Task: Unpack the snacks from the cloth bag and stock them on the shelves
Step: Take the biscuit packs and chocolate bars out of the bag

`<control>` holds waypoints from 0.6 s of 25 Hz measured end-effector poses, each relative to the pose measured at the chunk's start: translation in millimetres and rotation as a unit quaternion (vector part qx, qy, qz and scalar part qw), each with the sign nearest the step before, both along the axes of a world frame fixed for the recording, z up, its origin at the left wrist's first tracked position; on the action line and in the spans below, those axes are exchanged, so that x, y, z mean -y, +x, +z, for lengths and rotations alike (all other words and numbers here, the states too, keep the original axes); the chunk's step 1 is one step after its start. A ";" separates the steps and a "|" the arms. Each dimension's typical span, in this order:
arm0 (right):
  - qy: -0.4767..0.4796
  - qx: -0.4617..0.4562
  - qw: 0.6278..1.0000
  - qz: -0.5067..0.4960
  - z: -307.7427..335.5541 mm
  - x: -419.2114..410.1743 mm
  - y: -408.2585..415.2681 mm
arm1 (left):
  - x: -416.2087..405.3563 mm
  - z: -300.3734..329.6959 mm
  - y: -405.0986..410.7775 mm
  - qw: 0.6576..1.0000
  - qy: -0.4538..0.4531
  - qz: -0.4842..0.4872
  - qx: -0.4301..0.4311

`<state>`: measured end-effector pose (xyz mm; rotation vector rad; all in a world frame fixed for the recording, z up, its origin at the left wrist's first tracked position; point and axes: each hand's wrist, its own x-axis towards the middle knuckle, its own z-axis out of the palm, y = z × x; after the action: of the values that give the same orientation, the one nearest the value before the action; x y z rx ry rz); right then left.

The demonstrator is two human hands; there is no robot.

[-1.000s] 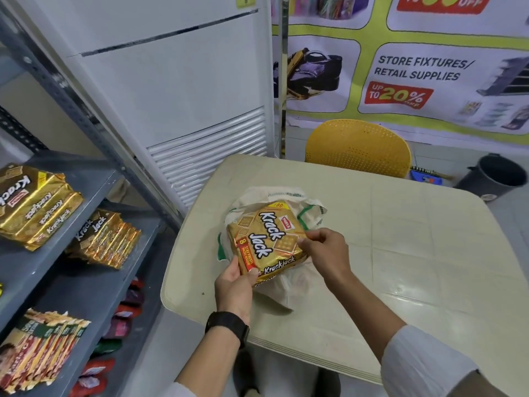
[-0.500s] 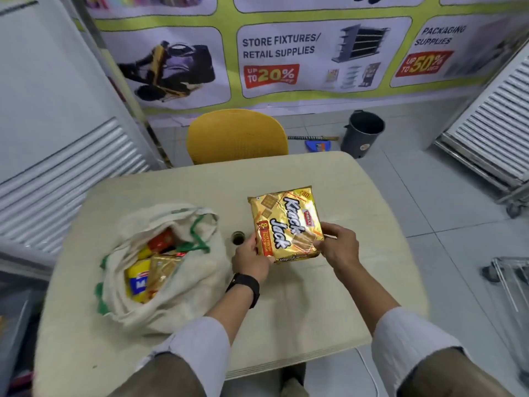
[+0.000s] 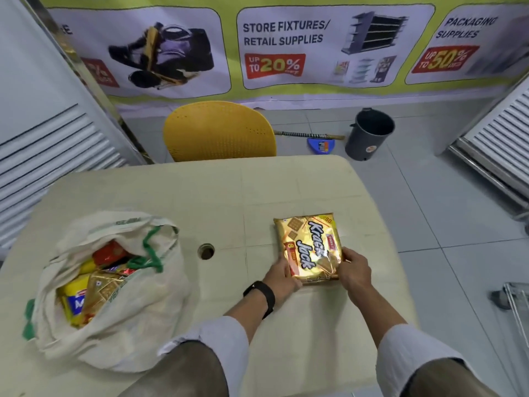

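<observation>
A gold Krack Jack snack pack [image 3: 310,247] lies flat on the right part of the cream table [image 3: 229,196]. My left hand [image 3: 282,275] grips its lower left edge and my right hand [image 3: 353,267] grips its lower right corner. At the left of the table slumps an open white cloth bag [image 3: 120,333] with green handles. Inside it show a yellow pack [image 3: 73,302], another gold pack [image 3: 100,290] and a red pack [image 3: 110,252]. No shelves are in view.
A small round hole [image 3: 206,251] sits in the table's middle. Behind the table stands a yellow chair [image 3: 219,130]. A dark bin [image 3: 369,133], a broom and a blue dustpan [image 3: 320,144] are on the tiled floor. White louvred panels stand left and right.
The view swung right, away from the shelves. Both hands carried the Krack Jack pack off the bag, rightward, and lowered it flat onto the table.
</observation>
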<state>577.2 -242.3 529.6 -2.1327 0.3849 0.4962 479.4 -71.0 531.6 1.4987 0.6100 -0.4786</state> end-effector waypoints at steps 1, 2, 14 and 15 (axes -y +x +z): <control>-0.008 0.000 1.000 0.020 -0.8 -1.4 -2.6 | -3.3 -0.4 -1.9 1.000 0.004 -0.012 -0.013; -0.021 0.002 0.999 0.039 1.2 -3.8 -4.9 | -8.5 2.1 -5.6 1.000 0.013 -0.015 -0.023; -0.017 0.196 0.941 0.277 112.0 -233.8 -128.7 | -173.0 96.7 -160.2 0.955 0.163 0.227 0.097; 0.004 0.211 0.922 0.324 115.5 -261.3 -151.6 | -192.1 99.8 -182.9 0.938 0.194 0.270 0.103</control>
<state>425.6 19.0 645.1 -2.2556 -0.5874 0.3754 296.5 121.2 631.4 1.6362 0.9467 0.2373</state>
